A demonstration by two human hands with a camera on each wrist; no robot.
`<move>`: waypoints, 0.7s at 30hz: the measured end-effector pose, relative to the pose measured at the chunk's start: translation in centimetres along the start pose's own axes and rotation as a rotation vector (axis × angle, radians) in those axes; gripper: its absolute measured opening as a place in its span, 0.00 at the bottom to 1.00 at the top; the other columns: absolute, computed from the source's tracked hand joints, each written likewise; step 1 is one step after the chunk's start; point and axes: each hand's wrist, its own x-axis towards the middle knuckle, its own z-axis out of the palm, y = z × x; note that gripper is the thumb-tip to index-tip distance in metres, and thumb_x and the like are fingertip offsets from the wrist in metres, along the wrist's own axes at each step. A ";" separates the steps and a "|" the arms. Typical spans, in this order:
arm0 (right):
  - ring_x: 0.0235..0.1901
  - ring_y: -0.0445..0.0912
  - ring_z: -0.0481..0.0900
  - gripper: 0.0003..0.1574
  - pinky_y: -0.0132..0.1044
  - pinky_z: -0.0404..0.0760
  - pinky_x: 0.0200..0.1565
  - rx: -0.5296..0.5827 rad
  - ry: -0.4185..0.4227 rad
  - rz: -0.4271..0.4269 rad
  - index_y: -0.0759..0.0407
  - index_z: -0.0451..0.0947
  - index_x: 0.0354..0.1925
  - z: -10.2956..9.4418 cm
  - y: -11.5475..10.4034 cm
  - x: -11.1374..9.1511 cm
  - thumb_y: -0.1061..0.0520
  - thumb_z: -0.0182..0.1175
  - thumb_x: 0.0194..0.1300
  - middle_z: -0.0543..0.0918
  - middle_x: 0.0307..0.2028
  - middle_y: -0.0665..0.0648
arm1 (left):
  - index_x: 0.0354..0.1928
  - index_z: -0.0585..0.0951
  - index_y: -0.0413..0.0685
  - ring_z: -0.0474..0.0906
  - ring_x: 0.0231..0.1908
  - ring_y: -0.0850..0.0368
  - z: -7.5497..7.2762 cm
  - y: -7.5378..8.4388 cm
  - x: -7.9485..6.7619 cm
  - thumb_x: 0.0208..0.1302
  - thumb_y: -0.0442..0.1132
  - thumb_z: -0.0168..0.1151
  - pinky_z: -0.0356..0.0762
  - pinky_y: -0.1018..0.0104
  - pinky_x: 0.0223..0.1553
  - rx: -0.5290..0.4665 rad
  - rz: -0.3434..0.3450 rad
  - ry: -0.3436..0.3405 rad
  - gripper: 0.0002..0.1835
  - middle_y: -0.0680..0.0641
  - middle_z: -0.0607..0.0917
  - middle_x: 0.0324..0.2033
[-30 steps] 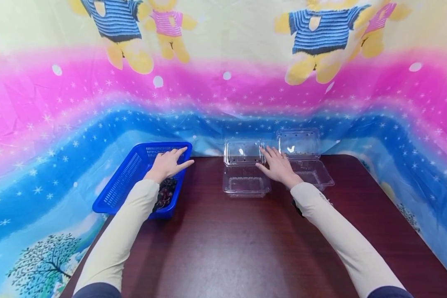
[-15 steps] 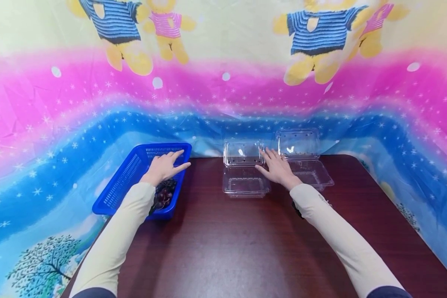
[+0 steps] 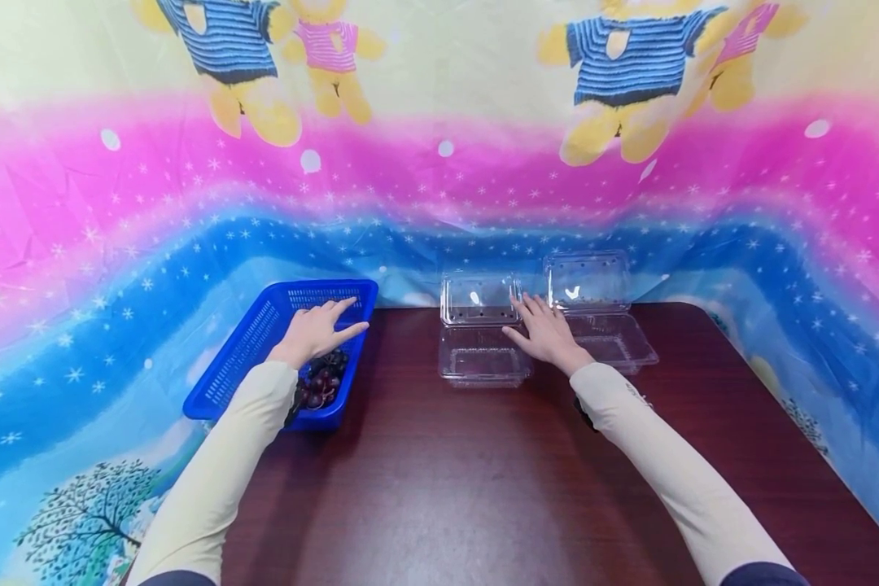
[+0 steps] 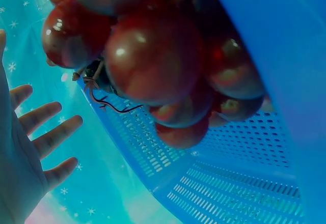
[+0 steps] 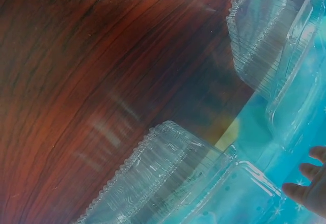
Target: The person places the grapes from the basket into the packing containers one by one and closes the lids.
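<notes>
My left hand is over the blue plastic basket, its fingers spread and holding nothing. Dark red grapes lie in the basket beside and below that wrist; part of them is hidden by the arm. Close up in the left wrist view, the grapes show a thin stem, with the spread hand off to the left. Above the gap between two clear plastic clamshell boxes, my right hand has straight fingers and holds nothing. The left box and the right box both have raised lids.
A dark brown wooden table carries the basket and boxes. The basket stands at the table's left edge, the boxes near the back edge. Behind hangs a printed cloth with bears and snowflakes.
My left hand has drifted left and slightly toward me over the basket, uncovering more of the grapes. The right hand has barely moved, and the boxes stay in place.
</notes>
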 end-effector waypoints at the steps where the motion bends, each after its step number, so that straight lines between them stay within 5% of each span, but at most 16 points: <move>1: 0.70 0.60 0.42 0.46 0.62 0.42 0.65 -0.004 0.000 -0.001 0.47 0.40 0.73 0.0 0.0 0.0 0.31 0.40 0.66 0.47 0.72 0.62 | 0.71 0.56 0.57 0.60 0.64 0.39 0.0 -0.1 0.0 0.57 0.76 0.35 0.54 0.37 0.61 0.001 0.000 0.000 0.45 0.38 0.65 0.65; 21: 0.70 0.62 0.43 0.44 0.61 0.42 0.66 0.004 0.022 -0.008 0.50 0.44 0.72 0.8 0.1 -0.3 0.36 0.46 0.67 0.49 0.71 0.64 | 0.70 0.58 0.55 0.65 0.61 0.39 0.8 -1.1 -0.9 0.59 0.74 0.37 0.60 0.38 0.56 0.021 0.021 0.003 0.43 0.39 0.68 0.63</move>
